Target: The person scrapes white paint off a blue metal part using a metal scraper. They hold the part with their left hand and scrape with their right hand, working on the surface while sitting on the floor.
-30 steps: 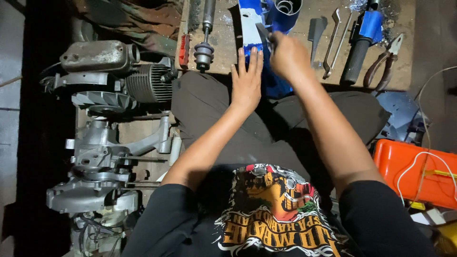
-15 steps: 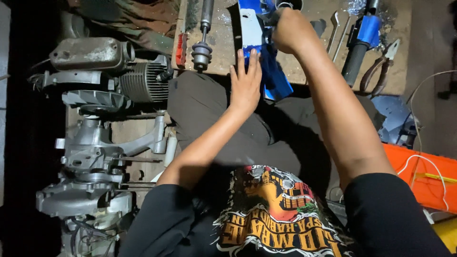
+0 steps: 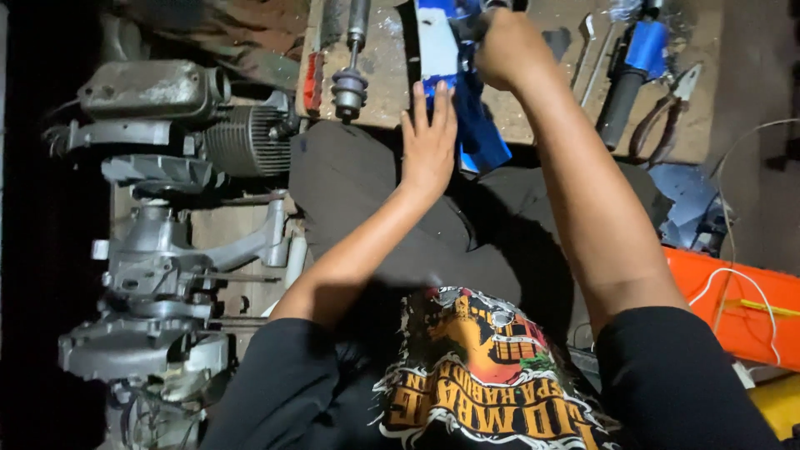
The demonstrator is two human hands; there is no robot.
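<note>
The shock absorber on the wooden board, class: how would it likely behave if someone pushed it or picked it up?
The shock absorber looks like solid metal, so it is probably stiff and heavy for its size. Its round body lies flat on the board, so a sideways push could roll it, though the wider collar may make it curve. It looks unlikely to break.

Two hands [image 3: 429, 146], one blue part [image 3: 475, 125], one engine [image 3: 167, 242], one pliers [image 3: 662, 117]
</note>
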